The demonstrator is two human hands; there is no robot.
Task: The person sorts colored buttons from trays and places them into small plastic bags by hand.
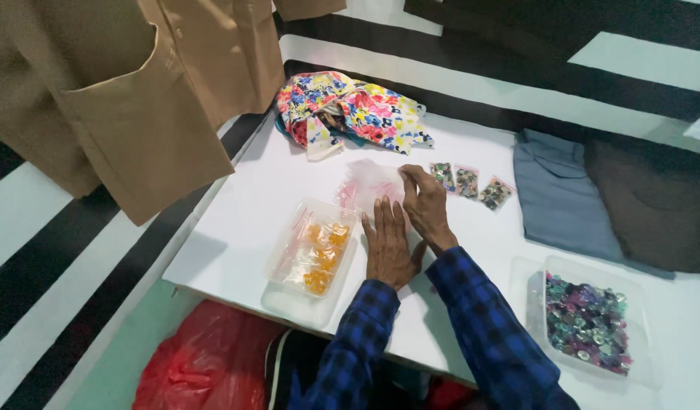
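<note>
Small clear plastic bags (369, 184), some with red strips along the top, lie in a loose pile near the middle of the white table (247, 212). The left hand (388, 241) lies flat and open, palm down, with its fingertips on the near edge of the pile. The right hand (426, 206) rests just beside it, fingers bent and pressed down on the right edge of the pile; whether it pinches a bag cannot be told. Both arms wear blue and black checked sleeves (486, 326).

Just left of the hands stands a clear plastic tray (313, 247) with orange pieces and more little bags in it. Behind the right hand, three small filled bags (468, 182) of dark shiny beads lie in a row. At the far side of the table sits a bundle of flowered cloth (357, 110). To the right lie folded grey-blue cloth (558, 197) and dark brown cloth (657, 201), touching each other. Near the right corner a clear tub (585, 319) holds a heap of green and purple shiny beads. A tan garment (130, 91) hangs at the upper left. A red plastic bag (206, 364) lies below the table edge.
</note>
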